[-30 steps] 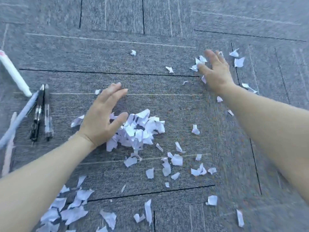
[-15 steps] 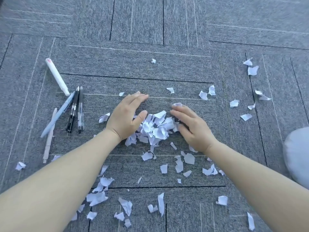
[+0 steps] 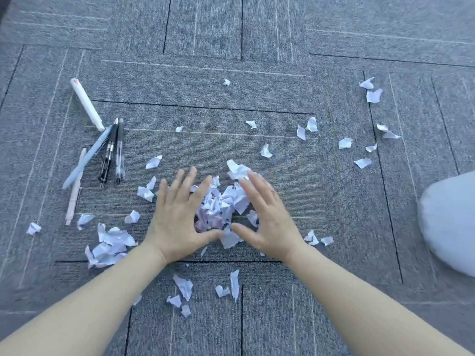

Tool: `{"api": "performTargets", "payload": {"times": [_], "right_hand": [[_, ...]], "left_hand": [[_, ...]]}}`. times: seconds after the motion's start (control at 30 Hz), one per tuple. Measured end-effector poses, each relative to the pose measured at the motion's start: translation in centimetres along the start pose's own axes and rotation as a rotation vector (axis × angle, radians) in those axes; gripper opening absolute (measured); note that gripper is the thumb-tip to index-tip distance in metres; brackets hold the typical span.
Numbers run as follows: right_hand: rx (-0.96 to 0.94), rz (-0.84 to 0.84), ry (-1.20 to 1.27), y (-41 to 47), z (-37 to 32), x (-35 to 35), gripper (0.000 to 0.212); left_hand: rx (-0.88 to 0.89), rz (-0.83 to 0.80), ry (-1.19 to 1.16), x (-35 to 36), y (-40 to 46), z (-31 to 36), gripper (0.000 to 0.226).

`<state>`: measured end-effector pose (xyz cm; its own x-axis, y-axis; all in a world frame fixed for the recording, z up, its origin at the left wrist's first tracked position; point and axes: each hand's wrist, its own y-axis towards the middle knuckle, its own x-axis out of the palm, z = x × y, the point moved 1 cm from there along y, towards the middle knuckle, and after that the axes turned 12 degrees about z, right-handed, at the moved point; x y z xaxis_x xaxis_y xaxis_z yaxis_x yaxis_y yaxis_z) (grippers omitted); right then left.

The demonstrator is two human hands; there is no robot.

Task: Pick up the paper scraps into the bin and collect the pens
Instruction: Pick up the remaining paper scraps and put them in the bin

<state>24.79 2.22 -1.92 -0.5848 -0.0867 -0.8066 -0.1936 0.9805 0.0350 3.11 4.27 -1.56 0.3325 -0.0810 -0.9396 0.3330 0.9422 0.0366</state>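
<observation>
A heap of torn white paper scraps (image 3: 221, 204) is penned on the grey carpet tiles (image 3: 205, 98) between the left hand (image 3: 177, 219) and the right hand (image 3: 267, 219); both are laid flat with fingers spread, and nothing is gripped. Many loose scraps (image 3: 110, 242) are left scattered around; no bin is identified, though a pale rounded object (image 3: 449, 222) is cut off at the right edge. The cluster of white, blue and black pens (image 3: 102, 150) lies uncollected well to the left; the task is judged to be at an early stage.

Even, cool daylight lights the grey carpet (image 3: 231, 104) with faint shadows, wide-angle bowing at edges, and slightly motion-blurred fingertips (image 3: 253, 177).
</observation>
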Motion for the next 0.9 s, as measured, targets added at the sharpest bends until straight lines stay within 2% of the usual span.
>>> {"api": "performTargets", "payload": {"times": [0.1,0.17,0.27,0.37,0.43,0.5,0.67,0.73,0.83,0.9], "right_hand": [[-0.092,-0.037,-0.109,2.3,-0.3,0.4,0.085],[-0.178,-0.104,-0.176,3.7,-0.2,0.5,0.074],[-0.231,-0.137,-0.074,3.2,-0.3,0.1,0.057],[-0.174,-0.11,0.047,-0.6,-0.3,-0.3,0.053],[-0.188,-0.079,0.017,-3.3,-0.1,-0.4,0.055],[-0.249,-0.013,-0.097,-5.1,0.0,0.0,0.052],[-0.304,0.188,-0.309,-4.7,-0.4,1.2,0.029],[-0.313,0.177,-0.326,-4.0,-0.7,1.0,0.025],[-0.259,0.075,-0.344,-4.1,-1.2,0.2,0.024],[-0.201,0.023,-0.337,-4.8,-1.7,-0.2,0.01]], "left_hand": [[0.058,-0.062,-0.031,0.7,-0.7,0.9,0.11],[0.103,-0.072,-0.041,1.2,-0.7,1.7,0.115],[0.082,-0.07,-0.055,1.6,-0.8,2.7,0.117],[0.157,-0.081,-0.044,2.2,-2.2,4.1,0.115],[0.2,-0.002,-0.061,2.6,-3.5,4.9,0.1],[0.226,0.091,-0.061,3.1,-4.1,5.1,0.076],[0.34,0.157,-0.051,2.6,-2.6,4.7,0.028],[0.393,0.158,-0.009,2.1,-2.0,4.5,0.022],[0.458,0.174,0.032,1.6,-1.7,4.5,0.017],[0.445,0.096,0.024,1.2,-1.9,5.1,0.018]]}}
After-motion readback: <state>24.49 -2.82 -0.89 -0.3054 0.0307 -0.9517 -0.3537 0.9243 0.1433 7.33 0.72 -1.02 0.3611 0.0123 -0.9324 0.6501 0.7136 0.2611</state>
